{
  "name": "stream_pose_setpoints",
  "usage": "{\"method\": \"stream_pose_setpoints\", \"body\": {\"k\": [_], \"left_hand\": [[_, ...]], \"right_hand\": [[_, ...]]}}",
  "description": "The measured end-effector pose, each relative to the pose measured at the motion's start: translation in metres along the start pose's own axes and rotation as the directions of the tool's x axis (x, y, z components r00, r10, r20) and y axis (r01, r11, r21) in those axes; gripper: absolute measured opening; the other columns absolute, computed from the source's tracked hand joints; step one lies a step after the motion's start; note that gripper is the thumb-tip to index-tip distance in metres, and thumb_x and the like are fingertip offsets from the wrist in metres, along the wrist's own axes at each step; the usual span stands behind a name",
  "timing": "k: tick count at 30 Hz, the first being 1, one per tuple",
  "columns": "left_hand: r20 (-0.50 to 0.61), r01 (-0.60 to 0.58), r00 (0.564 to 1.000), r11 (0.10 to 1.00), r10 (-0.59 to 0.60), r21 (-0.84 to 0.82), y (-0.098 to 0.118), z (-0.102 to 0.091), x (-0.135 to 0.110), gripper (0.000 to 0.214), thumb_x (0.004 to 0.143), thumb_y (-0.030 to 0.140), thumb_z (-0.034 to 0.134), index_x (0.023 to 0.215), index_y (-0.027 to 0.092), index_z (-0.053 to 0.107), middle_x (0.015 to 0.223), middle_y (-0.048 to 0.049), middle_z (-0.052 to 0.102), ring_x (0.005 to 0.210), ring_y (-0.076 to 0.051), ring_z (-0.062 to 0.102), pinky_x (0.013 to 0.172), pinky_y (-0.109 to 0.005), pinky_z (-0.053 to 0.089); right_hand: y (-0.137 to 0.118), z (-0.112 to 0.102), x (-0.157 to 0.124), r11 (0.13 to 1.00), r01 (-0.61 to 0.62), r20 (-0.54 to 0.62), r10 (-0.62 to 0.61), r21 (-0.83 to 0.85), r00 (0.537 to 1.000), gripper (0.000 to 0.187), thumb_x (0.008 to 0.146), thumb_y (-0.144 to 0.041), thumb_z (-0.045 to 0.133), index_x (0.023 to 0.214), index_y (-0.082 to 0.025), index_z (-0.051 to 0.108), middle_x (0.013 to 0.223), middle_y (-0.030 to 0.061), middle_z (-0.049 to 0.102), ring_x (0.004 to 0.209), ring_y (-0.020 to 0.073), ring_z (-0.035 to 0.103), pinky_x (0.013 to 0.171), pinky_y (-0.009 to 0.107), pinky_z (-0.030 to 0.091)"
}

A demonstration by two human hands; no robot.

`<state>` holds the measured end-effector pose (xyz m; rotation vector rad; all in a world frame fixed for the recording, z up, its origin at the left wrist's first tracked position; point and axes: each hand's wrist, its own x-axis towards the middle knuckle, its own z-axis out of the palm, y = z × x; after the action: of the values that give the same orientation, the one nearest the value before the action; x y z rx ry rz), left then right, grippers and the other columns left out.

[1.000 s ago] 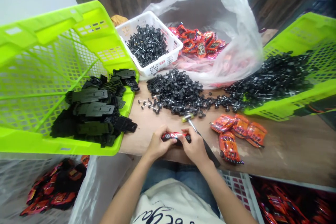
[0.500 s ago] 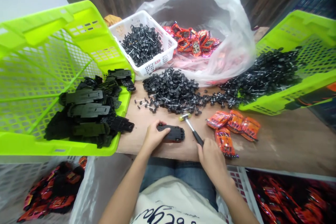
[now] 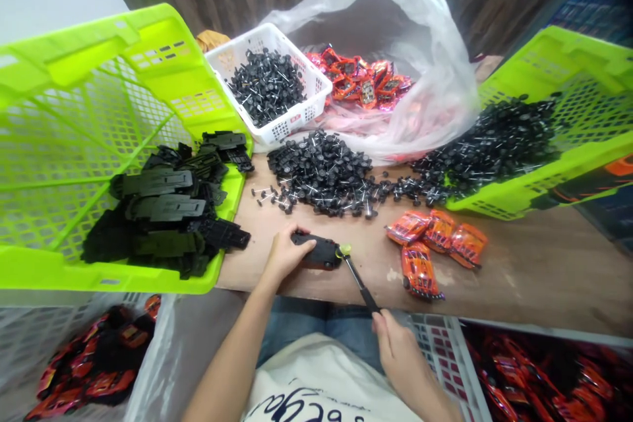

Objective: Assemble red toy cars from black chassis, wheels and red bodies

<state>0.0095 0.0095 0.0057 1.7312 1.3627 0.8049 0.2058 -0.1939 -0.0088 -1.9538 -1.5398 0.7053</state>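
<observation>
My left hand (image 3: 291, 254) grips a toy car (image 3: 320, 252) by its left end, holding it on the table with its black underside up. In my right hand (image 3: 398, 349) is the black handle of a small hammer (image 3: 360, 280). The hammer's yellowish head meets the right end of the car, or lies right beside it; contact is hard to make out. To the right of the hammer, several orange car bodies (image 3: 419, 269) rest in a cluster. Beyond the car spreads a pile of black wheels on metal axles (image 3: 324, 168).
At the left, a green crate (image 3: 230, 208) lies tipped with black chassis plates (image 3: 165, 208). Behind are a white basket (image 3: 309, 105) of wheels and a plastic bag (image 3: 445, 66) of red bodies. Another green crate (image 3: 524, 191) spills wheels at right. Red cars (image 3: 548, 376) fill a bin below.
My right hand has drawn back toward my body, and the hammer head has come down and left to the car's right end. The car has shifted slightly left in my left hand.
</observation>
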Motion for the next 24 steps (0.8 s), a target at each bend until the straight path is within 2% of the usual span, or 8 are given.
{"method": "stream_pose_setpoints", "body": {"k": [3, 6, 8, 10, 14, 19, 22, 24], "left_hand": [[-0.062, -0.228, 0.97, 0.965, 0.237, 0.127, 0.026, -0.02, -0.001, 0.046, 0.066, 0.016, 0.067, 0.11, 0.019, 0.053, 0.112, -0.0078, 0.054, 0.106, -0.024, 0.054, 0.092, -0.038, 0.045], [0.027, -0.433, 0.899, 0.878, 0.437, 0.206, 0.054, -0.032, -0.007, 0.058, 0.07, 0.007, 0.059, 0.124, 0.023, 0.043, 0.126, -0.0097, 0.045, 0.119, -0.024, 0.047, 0.097, -0.037, 0.043], [0.136, -0.524, 0.851, 0.827, 0.506, 0.202, 0.067, -0.032, -0.012, 0.056, 0.074, 0.005, 0.053, 0.125, 0.023, 0.042, 0.125, -0.0097, 0.047, 0.12, -0.024, 0.047, 0.097, -0.037, 0.043], [0.212, -0.569, 0.817, 0.808, 0.536, 0.154, 0.073, -0.029, -0.018, 0.054, 0.077, 0.005, 0.05, 0.126, 0.022, 0.041, 0.122, -0.01, 0.05, 0.118, -0.024, 0.049, 0.098, -0.038, 0.043], [0.227, -0.534, 0.833, 0.84, 0.504, 0.095, 0.063, -0.025, -0.025, 0.045, 0.079, 0.006, 0.048, 0.122, 0.021, 0.047, 0.116, -0.0099, 0.057, 0.111, -0.024, 0.053, 0.095, -0.04, 0.045], [0.078, -0.459, 0.888, 0.884, 0.453, 0.095, 0.049, -0.02, -0.037, 0.042, 0.077, 0.002, 0.045, 0.113, 0.022, 0.053, 0.108, -0.0075, 0.062, 0.101, -0.022, 0.058, 0.089, -0.035, 0.047], [0.167, -0.478, 0.866, 0.878, 0.472, -0.006, 0.054, -0.017, -0.043, 0.04, 0.082, 0.014, 0.052, 0.12, 0.023, 0.049, 0.116, -0.0083, 0.06, 0.108, -0.023, 0.056, 0.094, -0.035, 0.045], [0.212, -0.48, 0.851, 0.876, 0.48, -0.052, 0.055, -0.018, -0.036, 0.052, 0.082, 0.024, 0.057, 0.132, 0.022, 0.04, 0.126, -0.0107, 0.054, 0.113, -0.024, 0.053, 0.097, -0.037, 0.042]], "right_hand": [[-0.003, -0.009, 0.024, 0.978, 0.019, -0.009, -0.022, -0.206, 1.0, 0.034, 0.095, -0.04, 0.029, 0.078, -0.024, 0.054, 0.054, 0.0031, 0.06, 0.051, 0.024, 0.062, 0.047, 0.031, 0.04], [-0.021, -0.015, 0.06, 0.934, 0.098, -0.146, -0.157, -0.344, 0.977, 0.029, 0.092, -0.038, 0.038, 0.094, -0.018, 0.059, 0.071, 0.0093, 0.066, 0.067, 0.0251, 0.066, 0.059, 0.034, 0.048], [-0.041, -0.017, 0.085, 0.934, 0.263, -0.177, -0.309, -0.241, 0.934, 0.037, 0.091, -0.036, 0.043, 0.121, -0.016, 0.05, 0.107, 0.0154, 0.064, 0.097, 0.0265, 0.063, 0.08, 0.039, 0.05], [-0.062, -0.019, 0.106, 0.895, 0.442, -0.162, -0.445, -0.053, 0.881, 0.046, 0.09, -0.033, 0.046, 0.133, -0.018, 0.039, 0.128, 0.014, 0.054, 0.115, 0.0239, 0.054, 0.094, 0.04, 0.045], [-0.085, -0.013, 0.128, 0.801, 0.583, -0.168, -0.561, 0.136, 0.81, 0.027, 0.088, -0.022, 0.047, 0.114, -0.021, 0.052, 0.11, 0.0078, 0.062, 0.107, 0.0207, 0.058, 0.092, 0.035, 0.047], [-0.097, -0.008, 0.123, 0.765, 0.64, -0.221, -0.613, 0.072, 0.758, 0.021, 0.086, -0.016, 0.044, 0.104, -0.02, 0.056, 0.095, 0.0082, 0.065, 0.091, 0.0214, 0.061, 0.079, 0.033, 0.05], [-0.098, -0.034, 0.095, 0.8, 0.6, -0.186, -0.586, 0.021, 0.789, 0.024, 0.086, -0.017, 0.046, 0.108, -0.022, 0.054, 0.098, 0.0068, 0.064, 0.093, 0.0209, 0.061, 0.08, 0.032, 0.05], [-0.08, -0.063, 0.067, 0.864, 0.493, -0.304, -0.499, -0.101, 0.812, 0.025, 0.086, -0.021, 0.049, 0.11, -0.026, 0.053, 0.102, 0.0066, 0.063, 0.097, 0.0229, 0.06, 0.084, 0.034, 0.047]]}}
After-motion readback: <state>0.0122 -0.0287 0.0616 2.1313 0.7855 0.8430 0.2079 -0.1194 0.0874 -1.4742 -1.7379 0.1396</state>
